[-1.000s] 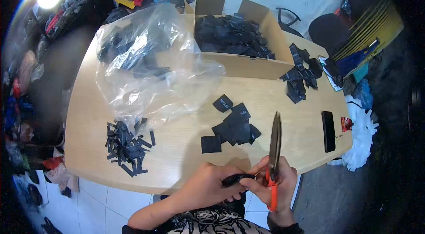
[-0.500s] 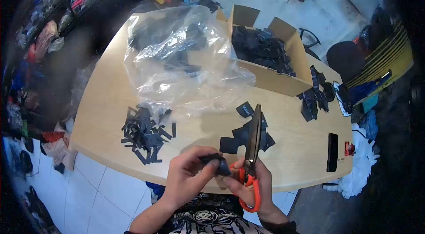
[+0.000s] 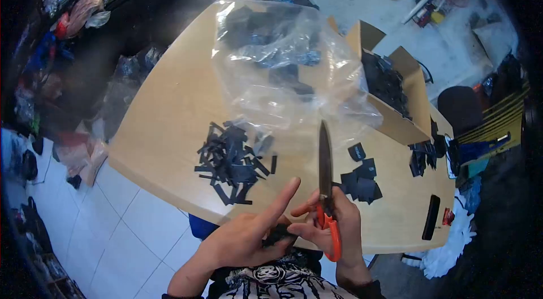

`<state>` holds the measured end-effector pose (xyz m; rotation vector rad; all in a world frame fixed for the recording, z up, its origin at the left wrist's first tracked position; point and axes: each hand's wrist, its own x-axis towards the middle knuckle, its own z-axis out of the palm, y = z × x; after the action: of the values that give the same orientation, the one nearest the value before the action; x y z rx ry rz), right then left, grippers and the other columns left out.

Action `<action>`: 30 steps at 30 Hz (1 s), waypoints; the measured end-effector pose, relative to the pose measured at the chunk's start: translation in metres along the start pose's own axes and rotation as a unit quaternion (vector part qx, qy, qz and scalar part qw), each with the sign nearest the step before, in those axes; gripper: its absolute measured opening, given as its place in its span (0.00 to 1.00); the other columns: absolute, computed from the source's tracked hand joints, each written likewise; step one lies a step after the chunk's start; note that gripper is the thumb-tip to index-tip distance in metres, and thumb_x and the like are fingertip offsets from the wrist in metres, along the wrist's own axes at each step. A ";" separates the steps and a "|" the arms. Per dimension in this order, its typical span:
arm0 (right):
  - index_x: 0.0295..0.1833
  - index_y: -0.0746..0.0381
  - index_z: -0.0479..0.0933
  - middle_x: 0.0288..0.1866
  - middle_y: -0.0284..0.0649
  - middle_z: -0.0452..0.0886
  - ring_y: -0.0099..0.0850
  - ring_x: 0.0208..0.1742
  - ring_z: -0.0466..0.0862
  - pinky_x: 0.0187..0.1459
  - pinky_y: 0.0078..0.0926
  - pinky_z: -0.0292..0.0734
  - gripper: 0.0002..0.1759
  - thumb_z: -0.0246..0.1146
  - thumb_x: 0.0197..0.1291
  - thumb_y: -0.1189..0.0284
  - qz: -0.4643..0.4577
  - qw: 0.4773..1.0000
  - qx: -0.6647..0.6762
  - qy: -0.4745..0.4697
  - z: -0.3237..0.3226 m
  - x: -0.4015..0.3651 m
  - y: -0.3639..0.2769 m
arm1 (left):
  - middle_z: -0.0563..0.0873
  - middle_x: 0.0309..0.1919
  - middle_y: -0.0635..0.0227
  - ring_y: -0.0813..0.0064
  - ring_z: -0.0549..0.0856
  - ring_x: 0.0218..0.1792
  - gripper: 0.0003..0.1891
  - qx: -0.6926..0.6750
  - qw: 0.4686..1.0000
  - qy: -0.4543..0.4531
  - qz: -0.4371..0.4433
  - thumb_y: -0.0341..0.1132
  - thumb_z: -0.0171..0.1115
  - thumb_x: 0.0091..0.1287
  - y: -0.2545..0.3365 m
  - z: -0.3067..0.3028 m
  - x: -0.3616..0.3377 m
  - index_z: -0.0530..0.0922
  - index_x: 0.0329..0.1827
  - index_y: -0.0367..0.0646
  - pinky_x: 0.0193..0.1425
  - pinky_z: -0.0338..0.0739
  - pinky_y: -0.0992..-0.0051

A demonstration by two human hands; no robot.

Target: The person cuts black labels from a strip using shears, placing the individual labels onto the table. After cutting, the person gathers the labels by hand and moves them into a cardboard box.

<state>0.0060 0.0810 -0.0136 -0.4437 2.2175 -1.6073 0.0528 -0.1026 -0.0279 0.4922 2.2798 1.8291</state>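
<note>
My right hand (image 3: 339, 217) is closed round the orange handles of the scissors (image 3: 326, 169), whose closed blades point up and away. My left hand (image 3: 243, 239) has its index finger stretched out, while the thumb and other fingers hold black pieces (image 3: 277, 234) low at the table's front edge, partly hidden by the fingers. Ahead of my left hand lies a heap of narrow black strips (image 3: 229, 157). Square black pieces (image 3: 362, 181), one with light lettering, lie to the right of the scissors.
A clear plastic bag (image 3: 271, 67) with dark pieces inside covers the table's (image 3: 164, 112) back middle. An open cardboard box (image 3: 396, 121) full of black pieces stands at the back right. More black pieces (image 3: 424, 155) and a phone (image 3: 431, 217) lie at the right.
The view has swung left, so the table's items appear further right. My left index finger has stretched out, and the black pieces in that hand sit lower.
</note>
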 end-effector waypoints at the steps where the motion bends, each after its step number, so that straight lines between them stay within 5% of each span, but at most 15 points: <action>1: 0.41 0.64 0.67 0.30 0.40 0.80 0.17 0.27 0.77 0.28 0.11 0.72 0.24 0.74 0.41 0.77 0.016 0.999 0.026 -0.028 0.002 0.004 0.002 | 0.84 0.32 0.58 0.60 0.80 0.23 0.48 0.017 1.000 -0.001 0.001 0.29 0.60 0.56 -0.002 -0.006 -0.003 0.35 0.72 0.47 0.29 0.73 0.69; 6: 0.39 0.64 0.66 0.29 0.39 0.78 0.17 0.26 0.75 0.28 0.12 0.72 0.20 0.71 0.44 0.80 -0.012 0.999 0.009 -0.050 0.024 0.018 0.001 | 0.82 0.31 0.55 0.64 0.80 0.24 0.47 -0.043 0.994 0.035 -0.094 0.27 0.60 0.55 -0.002 -0.025 -0.013 0.37 0.72 0.46 0.29 0.73 0.70; 8: 0.39 0.63 0.66 0.29 0.39 0.77 0.19 0.27 0.76 0.30 0.15 0.72 0.18 0.68 0.46 0.82 0.009 0.995 0.091 -0.036 0.032 0.023 -0.004 | 0.81 0.27 0.58 0.69 0.81 0.26 0.47 -0.061 0.986 0.114 -0.101 0.24 0.60 0.54 -0.004 -0.027 -0.015 0.38 0.72 0.44 0.32 0.74 0.74; 10: 0.40 0.63 0.64 0.29 0.39 0.76 0.20 0.28 0.76 0.30 0.16 0.72 0.18 0.65 0.48 0.84 -0.022 0.996 0.076 -0.035 0.044 0.028 -0.002 | 0.81 0.29 0.63 0.74 0.81 0.32 0.43 -0.076 0.980 0.176 -0.059 0.21 0.60 0.55 -0.017 -0.026 -0.017 0.45 0.72 0.42 0.38 0.75 0.77; 12: 0.42 0.62 0.62 0.28 0.39 0.75 0.20 0.27 0.76 0.29 0.16 0.71 0.17 0.62 0.51 0.84 -0.012 0.986 0.164 0.018 0.055 0.030 0.000 | 0.81 0.35 0.66 0.76 0.81 0.39 0.37 -0.326 0.911 0.229 -0.107 0.22 0.61 0.57 -0.026 -0.027 -0.020 0.54 0.69 0.40 0.44 0.75 0.78; 13: 0.44 0.61 0.59 0.28 0.40 0.75 0.21 0.28 0.76 0.29 0.17 0.72 0.17 0.60 0.54 0.84 -0.026 0.986 0.166 -0.007 0.054 0.030 0.008 | 0.80 0.41 0.66 0.78 0.79 0.43 0.29 -0.342 0.904 0.241 -0.085 0.24 0.62 0.59 -0.027 -0.026 -0.020 0.63 0.64 0.37 0.44 0.75 0.78; 16: 0.44 0.61 0.59 0.29 0.41 0.75 0.22 0.27 0.76 0.29 0.17 0.73 0.17 0.58 0.55 0.85 0.022 0.973 0.229 0.018 0.068 0.029 0.003 | 0.81 0.40 0.65 0.80 0.80 0.41 0.24 -0.370 0.888 0.263 -0.079 0.25 0.63 0.59 -0.028 -0.019 -0.019 0.68 0.59 0.35 0.44 0.75 0.79; 22: 0.46 0.61 0.58 0.36 0.46 0.76 0.25 0.34 0.80 0.34 0.21 0.77 0.18 0.56 0.55 0.87 -0.010 0.960 0.279 0.016 0.074 0.031 0.012 | 0.82 0.34 0.66 0.80 0.81 0.36 0.11 -0.399 0.853 0.324 -0.090 0.25 0.63 0.58 -0.034 -0.009 -0.020 0.78 0.44 0.33 0.40 0.76 0.82; 28: 0.46 0.61 0.58 0.37 0.48 0.77 0.25 0.34 0.80 0.33 0.20 0.77 0.19 0.59 0.54 0.86 -0.022 0.965 0.262 0.004 0.066 0.032 0.008 | 0.82 0.29 0.68 0.81 0.80 0.30 0.08 -0.253 0.901 0.347 -0.053 0.24 0.63 0.58 -0.034 -0.013 -0.021 0.81 0.40 0.33 0.33 0.72 0.84; 30: 0.46 0.62 0.59 0.37 0.48 0.77 0.25 0.35 0.80 0.33 0.20 0.77 0.20 0.61 0.53 0.85 -0.006 0.974 0.227 -0.004 0.062 0.031 0.009 | 0.82 0.28 0.68 0.83 0.79 0.29 0.08 -0.246 0.914 0.303 -0.114 0.25 0.65 0.57 -0.030 -0.017 -0.024 0.81 0.39 0.34 0.31 0.71 0.85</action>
<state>0.0069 0.0178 -0.0433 -0.3293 1.7603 -2.0352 0.0650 -0.1326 -0.0548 -0.4650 1.9160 2.5478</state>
